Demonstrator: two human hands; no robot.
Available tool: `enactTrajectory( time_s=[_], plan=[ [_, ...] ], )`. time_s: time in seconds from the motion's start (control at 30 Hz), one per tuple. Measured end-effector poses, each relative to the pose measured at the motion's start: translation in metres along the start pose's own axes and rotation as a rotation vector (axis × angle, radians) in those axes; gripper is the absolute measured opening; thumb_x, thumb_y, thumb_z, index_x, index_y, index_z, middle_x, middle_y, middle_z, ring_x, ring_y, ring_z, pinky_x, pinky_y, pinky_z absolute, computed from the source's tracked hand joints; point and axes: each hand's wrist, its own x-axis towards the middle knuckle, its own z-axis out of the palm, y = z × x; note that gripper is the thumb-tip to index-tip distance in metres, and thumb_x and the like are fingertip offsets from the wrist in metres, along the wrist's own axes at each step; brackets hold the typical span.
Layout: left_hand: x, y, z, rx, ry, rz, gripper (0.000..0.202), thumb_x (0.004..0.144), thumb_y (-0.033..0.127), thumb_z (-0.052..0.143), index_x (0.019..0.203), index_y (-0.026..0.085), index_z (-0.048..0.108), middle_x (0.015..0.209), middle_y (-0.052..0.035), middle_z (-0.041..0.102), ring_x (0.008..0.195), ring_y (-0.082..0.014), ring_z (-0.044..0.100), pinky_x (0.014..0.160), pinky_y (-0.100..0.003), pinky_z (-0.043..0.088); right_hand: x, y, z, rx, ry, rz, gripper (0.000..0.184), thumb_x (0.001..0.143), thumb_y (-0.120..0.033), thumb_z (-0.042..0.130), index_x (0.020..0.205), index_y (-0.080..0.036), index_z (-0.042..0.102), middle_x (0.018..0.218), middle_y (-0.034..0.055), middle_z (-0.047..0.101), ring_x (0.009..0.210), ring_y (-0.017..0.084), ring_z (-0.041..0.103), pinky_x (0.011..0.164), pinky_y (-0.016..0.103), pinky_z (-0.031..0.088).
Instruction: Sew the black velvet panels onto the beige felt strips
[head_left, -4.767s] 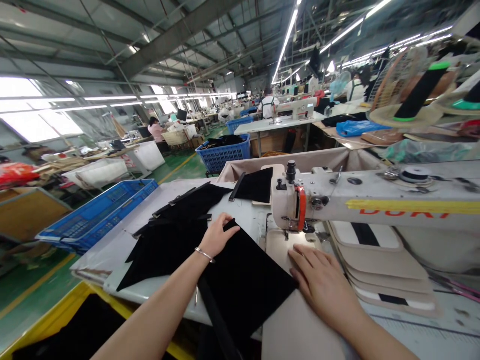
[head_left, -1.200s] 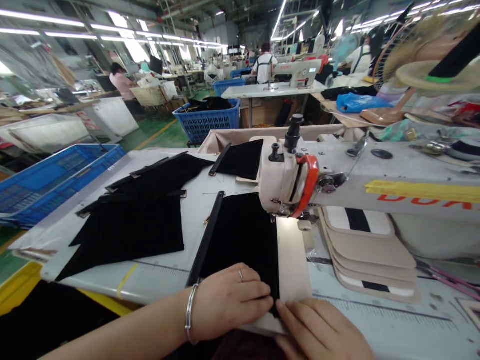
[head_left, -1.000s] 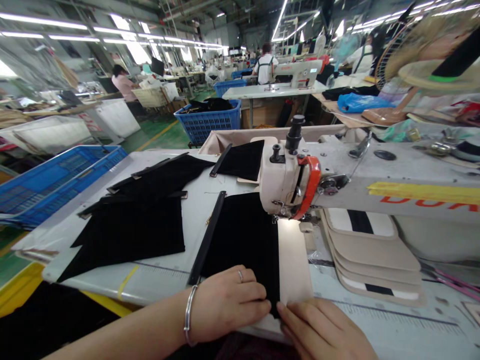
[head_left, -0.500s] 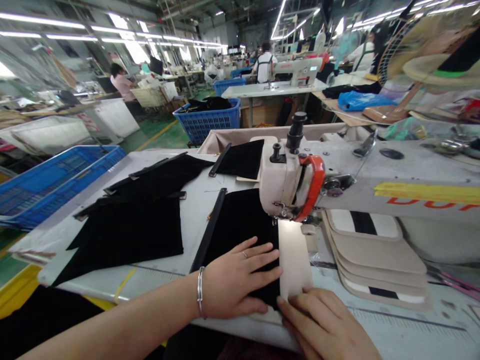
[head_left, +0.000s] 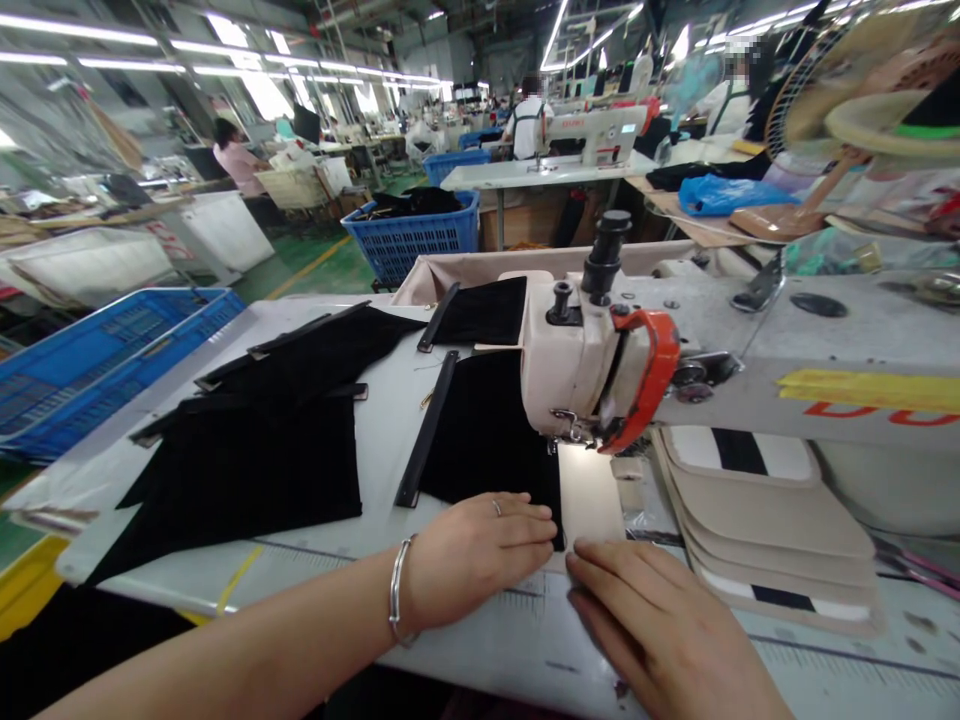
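A black fabric panel [head_left: 480, 430] lies beside a beige strip [head_left: 592, 500], both running under the head of a sewing machine [head_left: 562, 370] with its lamp lit. My left hand [head_left: 480, 560], with a ring and bracelet, rests flat on the near edge of the black panel, fingers stretched out. At the near end of the beige strip my right hand [head_left: 652, 620] lies with its fingers extended on it; its thumb is partly hidden. A dark strip with a zipper pull [head_left: 427, 400] runs along the panel's left edge.
Dark panels [head_left: 255, 450] lie piled on the table at left. Stacked beige pieces [head_left: 772, 520] sit right of the needle. A blue crate [head_left: 112, 360] stands beyond the table's left edge, another blue basket [head_left: 412, 235] behind. Co-workers sit farther back.
The black panel and beige strip have moved farther under the machine, away from me. My left hand's spread fingers have drawn together, and my right hand has moved forward.
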Motion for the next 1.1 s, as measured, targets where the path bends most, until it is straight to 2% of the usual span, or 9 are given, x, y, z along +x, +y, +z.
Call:
enactTrajectory(
  time_s=[0.27, 0.43, 0.67, 0.8, 0.93, 1.1],
  plan=[
    [0.012, -0.019, 0.004, 0.082, -0.013, -0.013, 0.027, 0.098, 0.016, 0.041, 0.118, 0.01, 0.057, 0.128, -0.0094, 0.06, 0.126, -0.0184, 0.049, 0.113, -0.035, 0.037, 0.011, 0.01, 0.003, -0.056, -0.093, 0.088, 0.028, 0.091, -0.022, 0.052, 0.118, -0.021, 0.059, 0.112, 0.0048, 0.062, 0.1, 0.019, 0.057, 0.09, 0.038, 0.049],
    [0.02, -0.032, 0.004, 0.108, 0.009, -0.026, 0.027, 0.098, 0.012, 0.037, 0.115, 0.01, 0.058, 0.123, -0.0091, 0.062, 0.123, -0.0163, 0.052, 0.112, -0.033, 0.037, 0.023, 0.018, 0.003, -0.103, -0.123, 0.096, 0.03, 0.09, -0.026, 0.053, 0.119, -0.019, 0.058, 0.113, 0.0051, 0.062, 0.103, 0.02, 0.056, 0.093, 0.04, 0.048],
    [0.032, -0.052, 0.003, 0.07, 0.018, -0.117, 0.021, 0.095, 0.015, 0.046, 0.109, 0.013, 0.06, 0.113, -0.0084, 0.063, 0.11, -0.0177, 0.057, 0.1, -0.032, 0.047, 0.035, 0.03, 0.007, -0.187, -0.159, 0.103, 0.04, 0.089, -0.034, 0.056, 0.125, -0.017, 0.056, 0.118, 0.0068, 0.061, 0.104, 0.022, 0.056, 0.093, 0.042, 0.048],
    [0.035, -0.062, 0.007, 0.057, 0.068, -0.178, 0.019, 0.093, 0.014, 0.049, 0.105, 0.015, 0.064, 0.111, -0.0055, 0.065, 0.107, -0.0169, 0.059, 0.098, -0.029, 0.047, 0.038, 0.034, 0.011, -0.238, -0.145, 0.115, 0.049, 0.089, -0.04, 0.053, 0.132, -0.016, 0.051, 0.124, 0.0099, 0.06, 0.105, 0.025, 0.057, 0.09, 0.045, 0.049],
    [0.038, -0.068, 0.01, 0.059, 0.065, -0.232, 0.023, 0.094, 0.013, 0.047, 0.105, 0.018, 0.066, 0.112, -0.0029, 0.067, 0.109, -0.0159, 0.06, 0.101, -0.028, 0.045, 0.04, 0.035, 0.015, -0.288, -0.138, 0.122, 0.052, 0.091, -0.043, 0.05, 0.136, -0.017, 0.048, 0.127, 0.0091, 0.059, 0.108, 0.029, 0.056, 0.085, 0.046, 0.051],
    [0.039, -0.07, 0.011, 0.048, 0.057, -0.27, 0.027, 0.092, 0.01, 0.048, 0.106, 0.02, 0.068, 0.113, -0.0023, 0.067, 0.11, -0.0161, 0.059, 0.101, -0.028, 0.046, 0.04, 0.036, 0.019, -0.275, -0.13, 0.134, 0.054, 0.09, -0.042, 0.051, 0.138, -0.018, 0.046, 0.128, 0.0098, 0.058, 0.109, 0.028, 0.056, 0.088, 0.046, 0.05]
  ],
)
